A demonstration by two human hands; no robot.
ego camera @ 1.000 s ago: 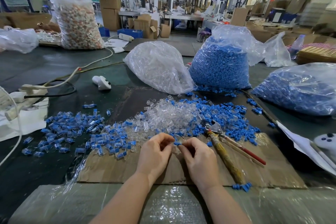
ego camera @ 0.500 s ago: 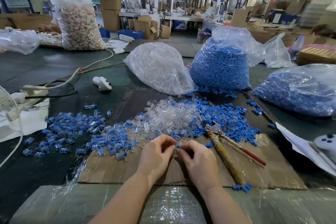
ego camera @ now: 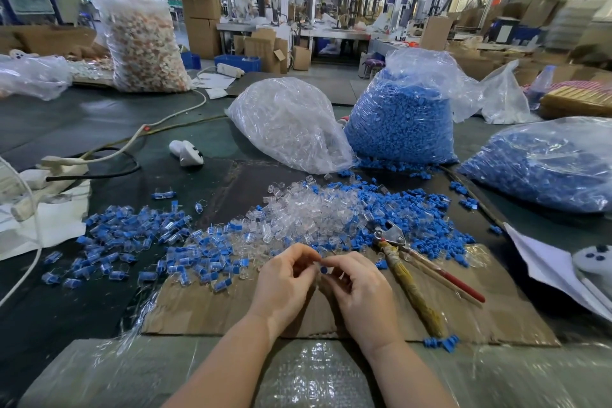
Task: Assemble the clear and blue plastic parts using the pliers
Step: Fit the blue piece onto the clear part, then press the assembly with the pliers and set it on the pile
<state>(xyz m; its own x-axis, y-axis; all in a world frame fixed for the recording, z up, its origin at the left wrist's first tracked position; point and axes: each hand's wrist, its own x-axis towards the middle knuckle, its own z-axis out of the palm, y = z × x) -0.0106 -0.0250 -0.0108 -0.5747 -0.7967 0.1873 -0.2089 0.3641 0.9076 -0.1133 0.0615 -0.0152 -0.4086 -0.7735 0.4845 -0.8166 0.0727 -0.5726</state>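
Two bare hands meet fingertip to fingertip over a sheet of cardboard [ego camera: 205,308], seen from the wearer's head. The left hand [ego camera: 284,281] and the right hand [ego camera: 359,288] have curled fingers, and both pinch one small blue plastic part [ego camera: 323,270] held between them; only its round blue end shows, facing up toward the camera, so which way its long axis runs cannot be told. Whether a clear piece is already on it cannot be told either.

One pair of pliers [ego camera: 420,272] lies untouched just right of the right hand. Its metal jaws point away from the person and slightly left, its long axis running from far-left to near-right, with two handles, one wrapped in yellowish tape, one red-tipped.

Just beyond the fingertips lies a pile of loose clear parts [ego camera: 308,212], too many to count, with loose blue parts [ego camera: 414,212] to its right. Beyond and left of the left hand spreads a scatter of joined clear-and-blue pieces [ego camera: 132,235], also uncountable.

Farther off stand three bags: one bag of clear parts [ego camera: 288,129] straight ahead, and two bags of blue parts, the nearer-centre blue bag [ego camera: 400,122] and the far-right blue bag [ego camera: 546,162].
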